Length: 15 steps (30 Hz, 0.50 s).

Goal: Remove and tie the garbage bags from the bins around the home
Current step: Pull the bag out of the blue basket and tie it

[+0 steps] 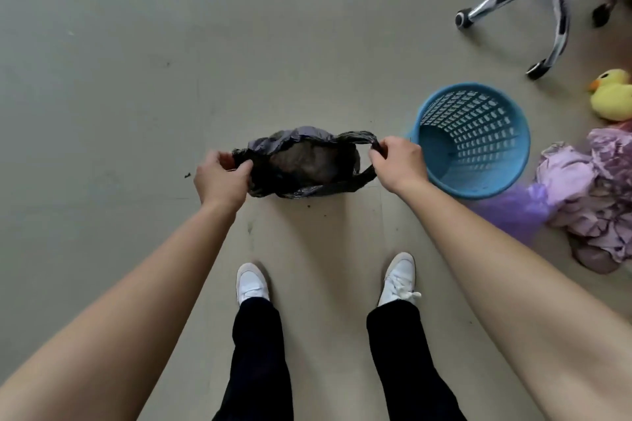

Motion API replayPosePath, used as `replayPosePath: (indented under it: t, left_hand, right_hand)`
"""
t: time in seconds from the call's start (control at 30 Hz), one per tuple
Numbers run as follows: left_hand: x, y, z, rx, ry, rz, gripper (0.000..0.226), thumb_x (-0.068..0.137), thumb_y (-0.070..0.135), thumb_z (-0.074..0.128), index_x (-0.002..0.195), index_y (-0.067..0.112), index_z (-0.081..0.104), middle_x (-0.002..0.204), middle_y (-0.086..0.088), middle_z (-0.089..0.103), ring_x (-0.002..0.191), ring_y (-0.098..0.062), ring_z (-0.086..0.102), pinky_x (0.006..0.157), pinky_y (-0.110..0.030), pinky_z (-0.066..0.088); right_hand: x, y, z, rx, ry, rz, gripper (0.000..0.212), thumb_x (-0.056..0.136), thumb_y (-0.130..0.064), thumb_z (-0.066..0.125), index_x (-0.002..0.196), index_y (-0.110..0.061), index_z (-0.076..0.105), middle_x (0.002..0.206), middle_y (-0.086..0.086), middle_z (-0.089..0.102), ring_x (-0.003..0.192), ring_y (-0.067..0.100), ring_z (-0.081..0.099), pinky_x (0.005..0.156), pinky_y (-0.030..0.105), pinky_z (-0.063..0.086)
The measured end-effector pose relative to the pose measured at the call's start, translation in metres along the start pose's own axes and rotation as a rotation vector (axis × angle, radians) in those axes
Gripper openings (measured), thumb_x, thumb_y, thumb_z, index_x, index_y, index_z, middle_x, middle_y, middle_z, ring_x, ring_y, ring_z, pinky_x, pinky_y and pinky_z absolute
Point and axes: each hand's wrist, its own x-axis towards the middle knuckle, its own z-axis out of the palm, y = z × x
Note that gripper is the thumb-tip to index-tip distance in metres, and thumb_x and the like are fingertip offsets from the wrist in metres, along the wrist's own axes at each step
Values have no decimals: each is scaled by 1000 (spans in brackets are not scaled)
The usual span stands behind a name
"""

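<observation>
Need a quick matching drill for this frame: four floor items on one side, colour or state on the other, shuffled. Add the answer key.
Column A
1. garbage bag
2. bin
3. toy duck
4. shoes

Column B
a. yellow, lying near the right edge
b. black, pulled apart by the left hand and right hand
c. white, on the person's feet
d. blue, empty, no bag in it

Pairs: 1-b, 2-d, 3-a, 4-c
</observation>
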Motion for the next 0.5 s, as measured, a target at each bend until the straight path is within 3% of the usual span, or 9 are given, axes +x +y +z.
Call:
replayPosePath:
  t: [0.1,0.17,0.27,0.37,0.5]
  left_hand:
    - [-2,-12,0,-35,58,72,23,75,39,76,84,26,60,88,0,69,86,-29,73,84,-48,59]
    - [-15,-7,-5,-29,75,123,40,80,43,77,113,24,64,112,1,67,101,-20,68,96,-42,55]
    - [-40,-9,-14,95,27,129,93,80,52,78,155,28,28,155,-6,35,140,-20,40,118,-38,32]
    - [-52,-35,-14,218,-39,81,121,76,58,78,160,24,-2,167,-4,11,154,-25,10,123,-42,13]
    - [-39,-83,4,301,-97,-18,129,74,64,75,159,24,-14,169,-5,1,155,-28,0,124,-47,7]
  right_hand:
    - [-6,5,9,188,24,47,35,92,-41,61,114,-14,67,114,7,70,108,25,62,87,27,40]
    - [-18,8,3,350,-6,58,72,83,-56,68,140,-16,49,137,5,56,122,18,55,104,29,40]
    - [-41,16,-2,374,-136,69,118,70,-73,70,157,-20,10,164,6,17,150,21,19,122,42,19]
    - [-55,32,14,273,-218,1,134,63,-80,69,156,-27,-12,166,1,-6,153,17,-5,124,42,4]
    - [-50,54,60,159,-271,-29,139,59,-86,64,153,-30,-21,165,-2,-16,153,16,-10,125,44,3]
